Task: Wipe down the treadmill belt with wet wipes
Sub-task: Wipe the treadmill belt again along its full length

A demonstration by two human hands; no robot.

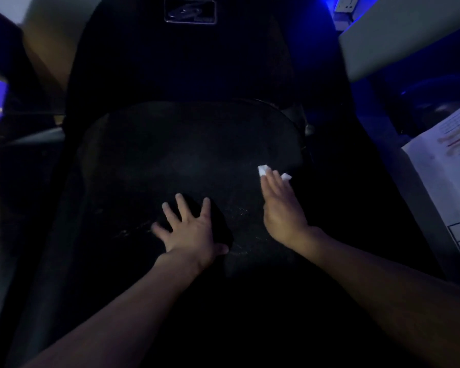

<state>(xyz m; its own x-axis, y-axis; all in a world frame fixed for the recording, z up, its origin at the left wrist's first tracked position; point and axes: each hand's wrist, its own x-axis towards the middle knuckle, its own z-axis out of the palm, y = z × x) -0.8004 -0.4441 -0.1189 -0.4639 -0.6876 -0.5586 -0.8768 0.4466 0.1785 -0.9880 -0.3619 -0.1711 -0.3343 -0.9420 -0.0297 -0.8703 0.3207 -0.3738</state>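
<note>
The black treadmill belt [186, 160] fills the dim middle of the view, dusty with pale specks near my hands. My left hand [190, 228] lies flat on the belt with its fingers spread and holds nothing. To its right, my right hand [280, 205] presses a white wet wipe [263, 170] onto the belt with straight fingers. Only two small white corners of the wipe show beyond the fingertips; the remainder is hidden under the hand.
The dark motor cover with a logo plate [189, 10] rises at the belt's far end. A white printed board [446, 181] leans at the right. A pale panel [398, 46] sits at the upper right. Blue light glows at both sides.
</note>
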